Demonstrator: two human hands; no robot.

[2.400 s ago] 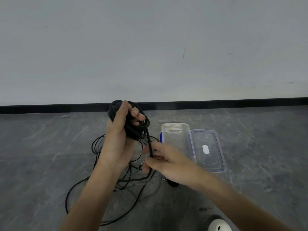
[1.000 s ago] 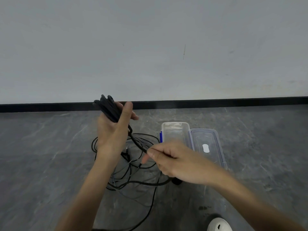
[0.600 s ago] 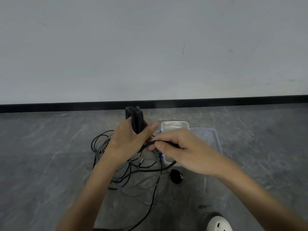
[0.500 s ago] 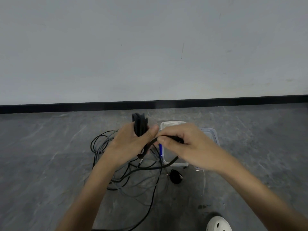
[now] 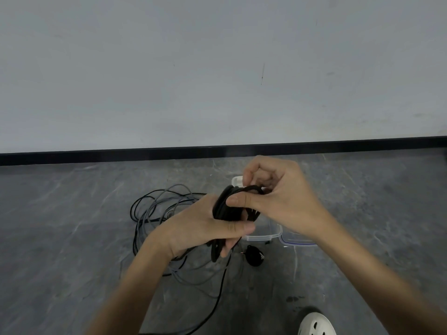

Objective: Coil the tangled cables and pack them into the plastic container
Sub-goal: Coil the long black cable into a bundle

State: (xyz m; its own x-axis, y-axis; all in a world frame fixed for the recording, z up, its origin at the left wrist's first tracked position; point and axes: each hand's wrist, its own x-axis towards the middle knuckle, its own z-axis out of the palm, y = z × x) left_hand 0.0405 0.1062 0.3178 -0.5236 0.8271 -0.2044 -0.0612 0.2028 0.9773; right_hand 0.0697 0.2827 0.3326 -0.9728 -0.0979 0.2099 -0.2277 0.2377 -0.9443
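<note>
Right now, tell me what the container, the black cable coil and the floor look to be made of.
Container: clear plastic, glossy, with see-through walls.
Black cable coil: probably a rubbery or PVC jacket, matte, bending in tight loops.
Floor: grey stone or stone-look tile, pale veins, slight sheen; which one is unclear.

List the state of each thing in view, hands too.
black cable coil: wound, held off the floor
left hand: grips the coil
right hand: pinches a strand at the coil's top
grey cables: loose, tangled on the floor
plastic container: open, on the floor
lid: off, beside the container
</note>
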